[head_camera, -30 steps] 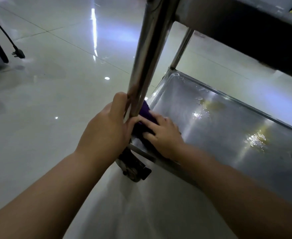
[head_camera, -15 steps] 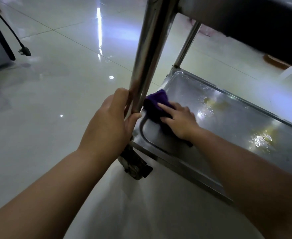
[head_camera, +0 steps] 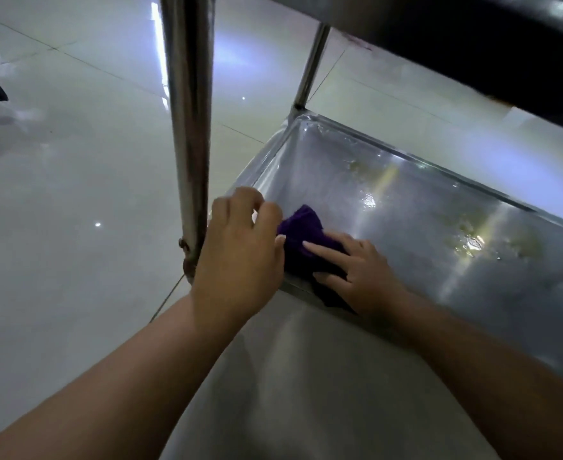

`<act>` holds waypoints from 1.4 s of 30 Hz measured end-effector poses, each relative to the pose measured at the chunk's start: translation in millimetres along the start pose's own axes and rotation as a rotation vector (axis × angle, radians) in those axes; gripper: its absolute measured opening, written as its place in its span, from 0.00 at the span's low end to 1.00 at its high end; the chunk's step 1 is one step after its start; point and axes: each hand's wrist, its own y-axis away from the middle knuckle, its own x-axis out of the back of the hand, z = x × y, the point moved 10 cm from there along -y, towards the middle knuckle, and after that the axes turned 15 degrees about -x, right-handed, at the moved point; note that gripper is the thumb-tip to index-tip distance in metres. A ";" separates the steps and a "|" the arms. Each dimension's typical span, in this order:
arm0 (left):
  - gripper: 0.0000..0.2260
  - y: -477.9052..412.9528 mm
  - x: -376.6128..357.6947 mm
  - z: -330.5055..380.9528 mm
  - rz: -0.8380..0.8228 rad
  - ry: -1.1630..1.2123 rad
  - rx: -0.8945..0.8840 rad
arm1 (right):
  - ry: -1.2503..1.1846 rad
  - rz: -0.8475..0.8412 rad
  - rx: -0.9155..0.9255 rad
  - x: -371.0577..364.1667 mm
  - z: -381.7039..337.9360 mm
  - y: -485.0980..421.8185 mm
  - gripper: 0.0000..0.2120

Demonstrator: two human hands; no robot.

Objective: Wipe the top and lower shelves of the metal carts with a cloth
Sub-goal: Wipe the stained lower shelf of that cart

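The right hand [head_camera: 361,272] presses the purple cloth [head_camera: 301,227] down with straight, spread fingers in the near-left corner of the lower shelf [head_camera: 406,210]. At the cloth's 9 o'clock the left hand [head_camera: 237,257] sits beside the cart post [head_camera: 190,127], fingers curled; whether they grip anything I cannot tell. Yellowish wet stains [head_camera: 469,242] lie at the cloth's 3 o'clock

Lower shelf [head_camera: 406,227] open to right, raised rim round edges. Near post [head_camera: 189,127] blocks left corner; far post [head_camera: 310,64] at back corner. Upper shelf [head_camera: 456,38] caps headroom.
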 end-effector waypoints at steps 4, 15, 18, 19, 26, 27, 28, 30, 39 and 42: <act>0.10 12.2 -64.7 -3.7 -0.298 0.194 -0.004 | 0.036 0.090 -0.429 18.2 109.1 13.5 0.24; 0.13 7.7 -86.8 -1.7 -0.353 0.022 -0.115 | -0.104 0.022 -0.289 2.0 64.8 46.3 0.23; 0.14 5.3 -88.7 -0.7 -0.353 -0.005 -0.116 | -0.004 0.096 -0.623 19.2 147.6 30.2 0.23; 0.13 4.9 -89.8 -0.4 -0.353 -0.012 -0.117 | -0.010 0.095 -0.806 22.9 172.0 23.8 0.23; 0.07 2.6 -97.4 -5.5 -0.387 -0.039 -0.046 | -0.061 0.019 -0.699 15.5 77.8 -75.6 0.25; 0.07 1.5 -96.6 -6.7 -0.385 -0.045 -0.050 | -0.037 -0.010 -0.512 10.7 51.9 -81.5 0.25; 0.08 0.0 -95.4 -7.4 -0.380 -0.057 -0.063 | -0.015 -0.032 -0.358 9.0 37.5 -82.8 0.24; 0.09 -2.2 -92.9 -8.6 -0.371 -0.085 -0.084 | 0.018 -0.029 -0.229 15.8 49.4 -83.0 0.23; 0.10 -0.2 -93.5 -2.7 -0.347 -0.071 -0.058 | -0.035 0.035 -0.668 17.7 124.7 -61.3 0.26; 0.11 2.4 -94.9 -1.7 -0.377 -0.076 -0.057 | -0.025 0.004 -0.152 16.4 93.1 -28.5 0.25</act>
